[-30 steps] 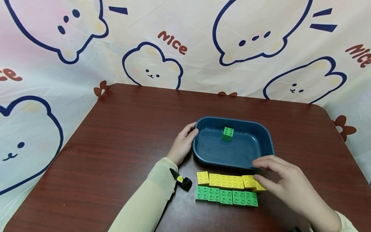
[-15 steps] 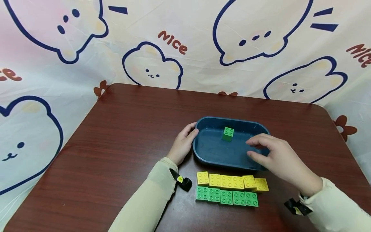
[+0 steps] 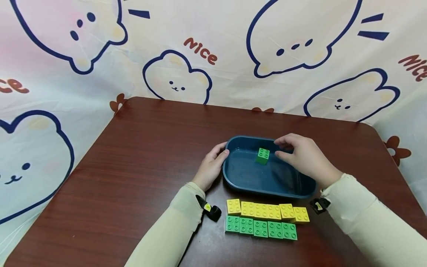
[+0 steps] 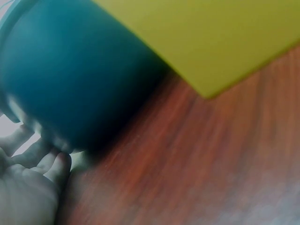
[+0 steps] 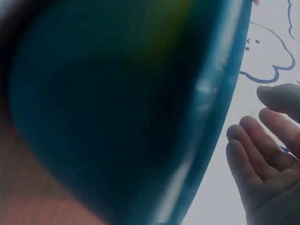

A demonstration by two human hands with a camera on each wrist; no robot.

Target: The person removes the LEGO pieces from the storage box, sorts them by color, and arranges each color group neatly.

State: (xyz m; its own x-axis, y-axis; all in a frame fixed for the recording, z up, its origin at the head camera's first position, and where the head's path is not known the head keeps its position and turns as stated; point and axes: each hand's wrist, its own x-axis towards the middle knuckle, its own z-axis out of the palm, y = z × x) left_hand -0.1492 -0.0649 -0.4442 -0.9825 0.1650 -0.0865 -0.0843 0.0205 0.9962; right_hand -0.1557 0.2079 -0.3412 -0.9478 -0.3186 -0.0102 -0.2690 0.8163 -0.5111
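A dark blue tray (image 3: 248, 176) stands on the table with one green toy brick (image 3: 262, 156) inside. My left hand (image 3: 209, 166) grips the tray's left end, thumb at the rim; in the left wrist view its fingers lie against the tray wall (image 4: 61, 70). Over the tray's right part, my right hand (image 3: 305, 155) reaches toward the green brick, thumb and fingers spread apart with nothing between them. The right wrist view shows this hand (image 5: 267, 159) with loosely bent fingers beyond the tray's side (image 5: 93, 117).
In front of the tray lies a row of yellow bricks (image 3: 267, 210), and nearer to me a row of green bricks (image 3: 260, 227). A blurred yellow surface (image 4: 211, 37) fills the top of the left wrist view. Patterned cloth (image 3: 230, 89) hangs behind the brown table (image 3: 160, 155).
My right hand has moved from the right end of the yellow row up and leftward over the tray, close to the green brick. The left hand keeps its grip on the tray.
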